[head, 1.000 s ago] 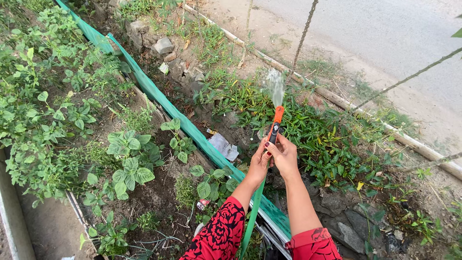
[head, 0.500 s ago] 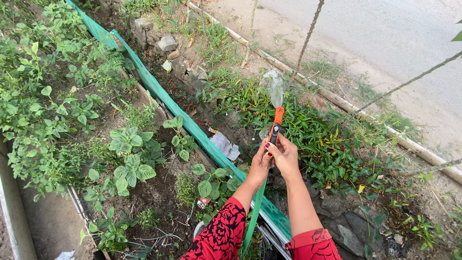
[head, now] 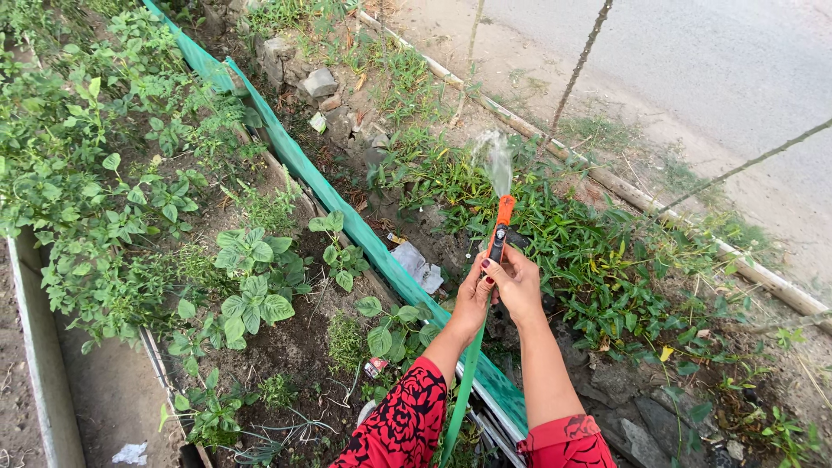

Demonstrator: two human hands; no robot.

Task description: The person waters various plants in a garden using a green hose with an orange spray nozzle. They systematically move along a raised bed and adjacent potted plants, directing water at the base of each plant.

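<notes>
An orange and black hose nozzle [head: 500,224] points away from me, and water [head: 496,160] sprays from its tip over low green plants [head: 589,251]. My left hand [head: 469,299] and my right hand [head: 518,284] both grip the nozzle's black handle, fingers wrapped round it. A green hose [head: 462,390] runs down from the nozzle between my forearms. Red and black patterned sleeves cover my upper arms at the bottom edge.
A green mesh barrier [head: 338,204] runs diagonally between a raised bed of leafy plants [head: 130,199] on the left and the weedy strip. Stones [head: 316,85] lie beyond. A bamboo pole [head: 624,186] borders a paved road [head: 711,78]. A grey concrete edge [head: 39,355] stands at far left.
The view has shifted slightly, so the scene sits a little more to the right and lower. Both hands keep the same grip and water keeps spraying.
</notes>
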